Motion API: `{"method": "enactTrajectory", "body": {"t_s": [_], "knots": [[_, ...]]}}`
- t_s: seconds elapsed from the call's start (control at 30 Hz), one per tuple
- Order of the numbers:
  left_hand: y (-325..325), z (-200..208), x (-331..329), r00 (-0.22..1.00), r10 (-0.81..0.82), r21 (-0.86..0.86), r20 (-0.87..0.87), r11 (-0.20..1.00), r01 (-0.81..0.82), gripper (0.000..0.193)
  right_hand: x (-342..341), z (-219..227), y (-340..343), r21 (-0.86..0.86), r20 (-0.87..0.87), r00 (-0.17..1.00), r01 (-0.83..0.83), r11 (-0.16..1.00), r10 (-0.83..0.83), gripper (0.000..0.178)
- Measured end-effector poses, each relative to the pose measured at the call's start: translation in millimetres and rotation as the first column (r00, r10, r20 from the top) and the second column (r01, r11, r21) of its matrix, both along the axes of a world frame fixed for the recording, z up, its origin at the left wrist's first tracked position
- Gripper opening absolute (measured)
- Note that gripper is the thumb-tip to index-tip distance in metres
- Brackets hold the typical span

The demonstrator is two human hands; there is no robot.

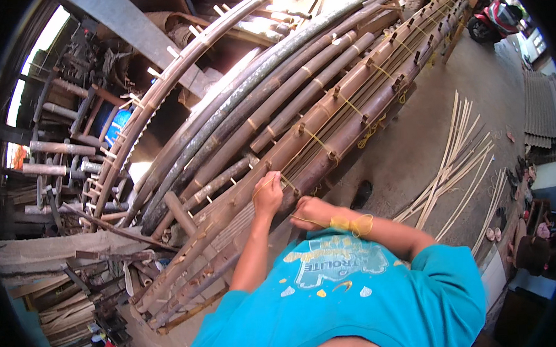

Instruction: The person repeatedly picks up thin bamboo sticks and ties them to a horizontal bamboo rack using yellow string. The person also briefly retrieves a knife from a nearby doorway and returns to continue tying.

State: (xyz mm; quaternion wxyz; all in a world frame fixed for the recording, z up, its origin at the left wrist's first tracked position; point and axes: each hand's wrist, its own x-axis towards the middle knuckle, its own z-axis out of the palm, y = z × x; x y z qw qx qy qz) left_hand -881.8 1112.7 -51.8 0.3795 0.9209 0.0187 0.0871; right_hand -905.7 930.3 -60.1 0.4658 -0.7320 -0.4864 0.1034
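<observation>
My left hand (268, 193) is closed in a pinch on thin yellow cord, above a long bamboo frame. Just to its right, my right hand (311, 214) is curled into a fist beside the frame's near pole (315, 164), with yellow cord running from it. A loose bundle of the same yellow cord (353, 224) circles my right wrist. Two thick bamboo poles with short upright pegs (364, 119) make up the frame, with thin bamboo strips (324, 147) lying lengthwise between them. Yellow cord crosses from pole to pole at several pegs. Inside my fingers, the cord is hidden.
More bamboo poles (250, 121) lie beyond the frame, near a curved pegged pole (121, 128). Long split strips (450, 164) are spread on the concrete floor (426, 128) at right. A red motorcycle (496, 19) stands far right. Stacked wood pieces (65, 316) fill the lower left.
</observation>
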Motion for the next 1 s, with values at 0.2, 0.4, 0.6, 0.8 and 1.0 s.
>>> {"method": "enactTrajectory", "body": {"t_s": [0.2,0.4,0.6,0.8,1.0], "knots": [[0.7,80.0,87.9,0.978,0.194,-0.293,0.079,0.942,-0.163,0.03,5.3,16.1,-9.7,-0.06,-0.167,0.983,0.066,0.996,-0.075,0.043],[73.7,-53.4,155.7,0.918,-0.148,0.301,-0.367,0.915,0.267,0.04,-3.8,12.6,-65.9,0.148,-0.912,0.408,0.396,0.906,-0.03,0.043],[-32.2,78.9,179.3,0.854,-0.068,0.548,-0.516,0.74,0.39,0.052,-16.6,-94.1,-178.5,-0.179,-0.979,-0.081,0.782,0.597,-0.187,0.033],[-277.0,104.1,148.0,0.71,-0.66,-0.113,-0.246,0.747,0.656,0.032,-35.6,-170.3,-286.9,-0.468,-0.815,-0.039,0.632,0.618,-0.578,0.03],[-509.3,-42.6,71.5,0.141,-0.734,-0.144,-0.665,0.311,0.939,0.04,-45.4,-285.1,-466.6,-0.63,-0.657,-0.323,0.732,0.261,-0.681,0.035]]}}
